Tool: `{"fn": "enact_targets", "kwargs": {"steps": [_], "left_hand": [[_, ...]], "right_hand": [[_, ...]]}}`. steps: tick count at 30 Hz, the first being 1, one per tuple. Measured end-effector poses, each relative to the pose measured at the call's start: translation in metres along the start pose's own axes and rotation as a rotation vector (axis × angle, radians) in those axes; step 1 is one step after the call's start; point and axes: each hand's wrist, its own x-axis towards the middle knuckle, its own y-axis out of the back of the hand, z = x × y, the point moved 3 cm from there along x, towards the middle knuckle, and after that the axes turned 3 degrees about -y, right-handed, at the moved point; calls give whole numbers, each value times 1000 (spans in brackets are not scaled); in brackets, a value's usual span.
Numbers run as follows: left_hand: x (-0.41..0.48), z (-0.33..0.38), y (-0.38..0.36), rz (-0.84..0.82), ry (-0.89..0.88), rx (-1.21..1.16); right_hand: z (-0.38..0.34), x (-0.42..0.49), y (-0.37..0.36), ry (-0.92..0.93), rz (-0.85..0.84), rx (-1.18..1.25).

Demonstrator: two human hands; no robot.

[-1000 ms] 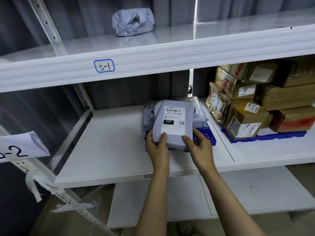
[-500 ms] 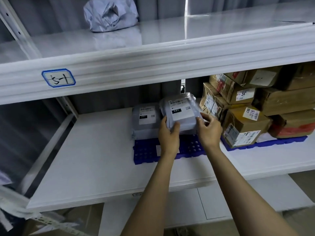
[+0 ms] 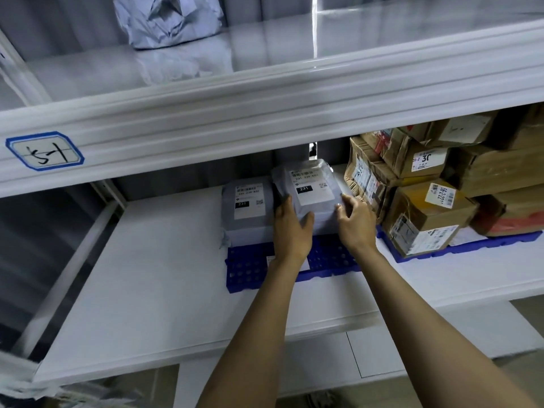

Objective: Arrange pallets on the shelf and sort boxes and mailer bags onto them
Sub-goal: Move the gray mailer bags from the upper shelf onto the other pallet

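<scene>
A grey mailer bag (image 3: 312,187) with a white label marked 231 rests at the back right of a blue pallet (image 3: 250,269) on the middle shelf (image 3: 153,290). My left hand (image 3: 291,228) grips its left front edge. On its right front corner sits my right hand (image 3: 354,222), fingers curled against the bag. A second grey mailer bag (image 3: 247,207) with a similar label lies just left of it on the same pallet, on top of another pale bag.
Several taped cardboard boxes (image 3: 424,219) are stacked on a second blue pallet (image 3: 471,245) to the right, close to my right hand. A crumpled grey mailer bag (image 3: 167,19) sits on the top shelf. A label tag (image 3: 44,151) marks the upper beam.
Both hands carried the labelled mailer bag from the pallet's front to its back right, beside the other bag. The view moved closer to the shelf.
</scene>
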Motion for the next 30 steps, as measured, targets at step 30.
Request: {"fn": "enact_targets", "kwargs": {"steps": [30], "left_hand": [[-153, 114, 151, 442, -829, 397]], "right_hand": [[-117, -168, 108, 783, 404, -108]]}}
